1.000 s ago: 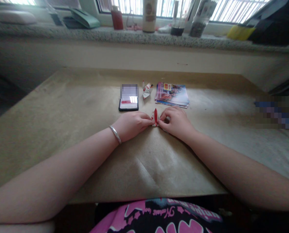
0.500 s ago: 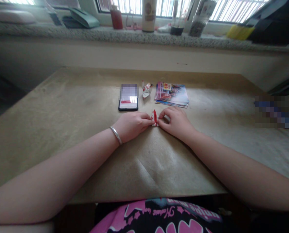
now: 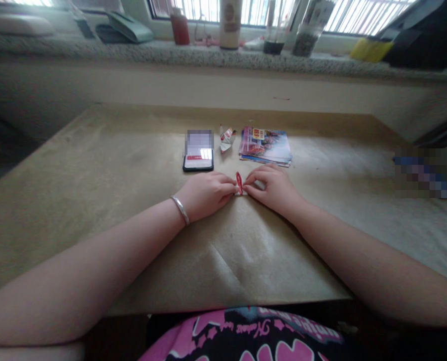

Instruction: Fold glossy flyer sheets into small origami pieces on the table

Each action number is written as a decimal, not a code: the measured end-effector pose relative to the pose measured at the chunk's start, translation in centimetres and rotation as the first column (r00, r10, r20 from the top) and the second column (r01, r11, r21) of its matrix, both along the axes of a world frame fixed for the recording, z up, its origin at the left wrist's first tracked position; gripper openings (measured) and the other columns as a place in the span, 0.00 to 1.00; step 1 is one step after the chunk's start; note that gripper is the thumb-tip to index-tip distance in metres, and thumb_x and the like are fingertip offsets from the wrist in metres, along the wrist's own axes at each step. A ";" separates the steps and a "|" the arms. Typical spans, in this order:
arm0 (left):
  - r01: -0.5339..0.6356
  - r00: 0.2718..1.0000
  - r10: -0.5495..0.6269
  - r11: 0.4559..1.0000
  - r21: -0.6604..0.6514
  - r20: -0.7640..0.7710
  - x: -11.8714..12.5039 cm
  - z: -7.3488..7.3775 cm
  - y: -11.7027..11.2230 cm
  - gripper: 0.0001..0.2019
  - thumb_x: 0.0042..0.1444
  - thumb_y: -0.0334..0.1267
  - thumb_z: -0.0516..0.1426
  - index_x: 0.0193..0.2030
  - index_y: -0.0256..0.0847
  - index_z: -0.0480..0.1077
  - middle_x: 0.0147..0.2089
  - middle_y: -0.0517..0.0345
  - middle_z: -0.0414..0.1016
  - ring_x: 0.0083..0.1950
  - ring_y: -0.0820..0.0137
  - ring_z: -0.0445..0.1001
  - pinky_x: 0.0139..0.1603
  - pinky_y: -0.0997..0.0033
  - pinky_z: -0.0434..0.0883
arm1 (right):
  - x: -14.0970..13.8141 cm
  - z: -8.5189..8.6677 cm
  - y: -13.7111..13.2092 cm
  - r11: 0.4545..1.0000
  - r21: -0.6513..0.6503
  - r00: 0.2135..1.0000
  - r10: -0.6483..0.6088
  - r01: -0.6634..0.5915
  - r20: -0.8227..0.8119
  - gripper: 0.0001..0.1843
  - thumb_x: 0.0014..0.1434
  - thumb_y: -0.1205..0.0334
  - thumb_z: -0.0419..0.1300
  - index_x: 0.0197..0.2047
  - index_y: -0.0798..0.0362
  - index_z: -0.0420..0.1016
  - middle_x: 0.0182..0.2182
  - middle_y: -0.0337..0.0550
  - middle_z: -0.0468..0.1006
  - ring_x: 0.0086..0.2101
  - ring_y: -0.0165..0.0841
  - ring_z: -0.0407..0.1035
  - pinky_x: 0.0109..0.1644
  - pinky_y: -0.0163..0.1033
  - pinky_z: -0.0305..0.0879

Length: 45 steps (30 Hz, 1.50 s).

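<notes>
Small red-and-white folded paper [image 3: 239, 184] sits on the surface [image 3: 268, 250], pinched at its left edge by the left hand [image 3: 204, 194] and its right by the right hand [image 3: 272, 190]. Light, even pressure should align folds without tearing. Beyond lie a phone [image 3: 198, 161] and cards [image 3: 266, 145].

The tan table [image 3: 95, 170] bears a phone [image 3: 198, 161] — just right of it a folded paper [image 3: 227, 141], farther right a stack of printed cards [image 3: 270, 145].
</notes>
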State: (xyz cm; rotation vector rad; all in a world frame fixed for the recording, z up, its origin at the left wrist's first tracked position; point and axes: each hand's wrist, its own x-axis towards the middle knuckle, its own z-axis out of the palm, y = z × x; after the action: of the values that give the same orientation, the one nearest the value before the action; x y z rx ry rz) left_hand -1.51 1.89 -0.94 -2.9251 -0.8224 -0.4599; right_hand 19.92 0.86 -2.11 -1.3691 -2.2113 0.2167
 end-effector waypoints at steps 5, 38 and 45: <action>-0.006 0.999 0.007 1.000 0.029 -0.037 0.4 0.2 -0.4 0.12 0.62 0.35 0.50 0.42 0.39 0.75 0.46 0.52 0.78 0.45 0.67 0.76 0.45 0.69 0.72 | 0.3 -0.3 0.4 0.998 -0.061 0.998 0.009 -0.013 -0.067 0.07 0.54 0.56 0.62 0.33 0.50 0.78 0.38 0.44 0.80 0.43 0.39 0.70 0.53 0.46 0.59; 0.061 0.992 -0.055 0.997 0.051 -0.111 -0.5 1.0 -0.6 0.16 0.59 0.33 0.52 0.51 0.49 0.73 0.49 0.52 0.75 0.47 0.65 0.74 0.44 0.67 0.71 | -0.2 1.2 -1.7 0.976 0.174 0.962 0.084 -0.132 0.260 0.12 0.61 0.58 0.55 0.38 0.53 0.79 0.41 0.47 0.80 0.44 0.41 0.68 0.50 0.46 0.62; 0.078 0.991 -0.074 0.996 0.036 -0.110 -0.5 0.8 -0.3 0.17 0.58 0.32 0.53 0.51 0.49 0.73 0.50 0.54 0.74 0.47 0.66 0.73 0.46 0.67 0.71 | -0.3 1.3 -1.7 0.968 0.153 0.943 0.146 -0.199 0.300 0.14 0.63 0.61 0.53 0.35 0.54 0.79 0.37 0.45 0.81 0.43 0.39 0.69 0.49 0.43 0.64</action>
State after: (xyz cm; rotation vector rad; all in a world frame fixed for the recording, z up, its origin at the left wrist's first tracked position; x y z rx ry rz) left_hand -2.02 1.62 -0.09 -2.9227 -0.6822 -0.3148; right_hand 19.65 -0.82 -0.83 -1.1667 -2.5226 -0.1302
